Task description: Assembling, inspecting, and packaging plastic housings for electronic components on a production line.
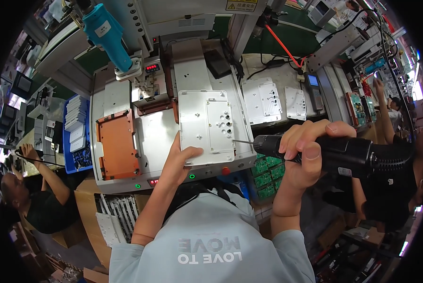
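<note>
Far left, a blue bin of white panels sat beside the left edge of the metal machine table. Teal screwdriver mounted upright, slightly tilted, over the table's back left part; orange fixture plate lay at its front left corner. My left hand pinched the white housing at its near left corner, thumb on the face, other fingers mostly hidden underneath. Housing was held up over the table's front edge, right of middle, ribbed side toward me. More white covers lay just past the table's right edge; green circuit boards sat below its front right corner. My right hand was wrapped around a black electric screwdriver, its bit pointing left at the housing's right edge; contact, could not tell.
</note>
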